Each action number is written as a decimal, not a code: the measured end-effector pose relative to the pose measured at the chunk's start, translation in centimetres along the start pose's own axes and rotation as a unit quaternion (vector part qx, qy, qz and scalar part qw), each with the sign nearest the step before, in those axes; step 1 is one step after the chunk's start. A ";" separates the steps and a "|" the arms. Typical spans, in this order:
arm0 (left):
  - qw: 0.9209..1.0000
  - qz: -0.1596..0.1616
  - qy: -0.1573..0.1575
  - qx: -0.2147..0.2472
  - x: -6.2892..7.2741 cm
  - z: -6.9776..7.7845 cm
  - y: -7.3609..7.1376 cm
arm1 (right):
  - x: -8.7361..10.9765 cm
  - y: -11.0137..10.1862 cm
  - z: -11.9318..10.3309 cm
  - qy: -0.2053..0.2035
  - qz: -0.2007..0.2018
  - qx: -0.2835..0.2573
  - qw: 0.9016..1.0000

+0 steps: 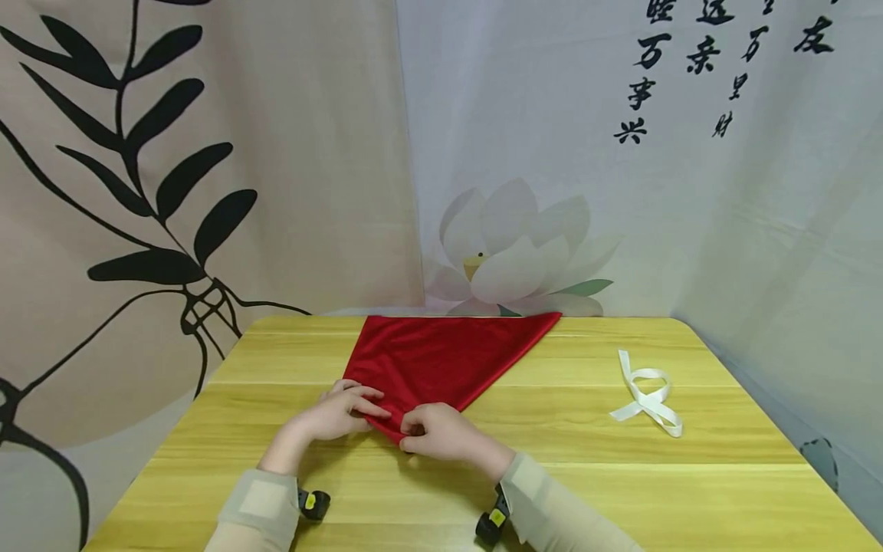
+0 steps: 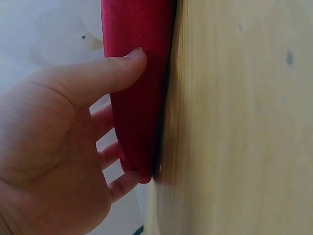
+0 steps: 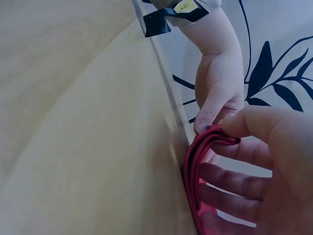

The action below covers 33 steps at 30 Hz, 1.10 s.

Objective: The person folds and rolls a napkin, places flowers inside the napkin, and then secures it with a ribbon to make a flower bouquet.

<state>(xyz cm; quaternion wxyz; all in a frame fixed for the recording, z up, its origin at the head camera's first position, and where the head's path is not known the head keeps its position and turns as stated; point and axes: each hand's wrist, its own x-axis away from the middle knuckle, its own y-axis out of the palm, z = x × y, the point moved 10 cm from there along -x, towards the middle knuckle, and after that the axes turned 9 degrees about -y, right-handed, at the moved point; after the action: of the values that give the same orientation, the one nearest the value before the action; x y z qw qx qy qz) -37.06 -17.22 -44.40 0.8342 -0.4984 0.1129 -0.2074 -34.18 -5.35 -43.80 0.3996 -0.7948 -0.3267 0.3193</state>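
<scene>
A red cloth (image 1: 441,353) lies on the table, its far edge along the table's back edge and its near end narrowed and folded. At the cloth's near left side is my left hand (image 1: 338,414). The left wrist view shows its thumb across the front of the red fold (image 2: 137,122), with the other fingers partly hidden behind. My right hand (image 1: 441,437) pinches the near tip between thumb and forefinger. Several curled layers of red cloth (image 3: 193,171) show in the right wrist view, with my left hand (image 3: 220,88) just beyond.
A looped white ribbon (image 1: 648,402) lies on the right part of the wooden table (image 1: 552,498). Behind the table hangs a curtain (image 1: 331,153) printed with dark leaves, a lotus and writing. Each wrist wears a small black camera (image 1: 491,525).
</scene>
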 end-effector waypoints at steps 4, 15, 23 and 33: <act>1.000 0.008 -0.007 0.006 -0.1 -0.4 -0.2 | 0.1 -0.2 0.1 0.006 0.002 -0.015 1.000; 0.998 0.042 -0.038 0.035 -0.1 -0.8 -1.5 | 0.3 -1.2 1.2 0.061 0.034 -0.056 0.996; 0.998 0.043 -0.027 0.028 -0.9 -1.0 -1.9 | 0.4 -1.7 2.2 0.085 0.046 -0.093 0.991; 0.999 0.020 -0.043 0.021 -2.4 -1.7 -2.6 | 0.8 -1.7 3.7 0.116 0.077 -0.194 0.971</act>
<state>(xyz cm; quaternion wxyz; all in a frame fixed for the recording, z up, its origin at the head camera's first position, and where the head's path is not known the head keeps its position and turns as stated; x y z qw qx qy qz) -40.41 -18.50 -42.98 0.8525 -0.4870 0.0823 -0.1711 -37.01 -2.35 -44.39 0.2469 -0.9115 -0.2721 0.1848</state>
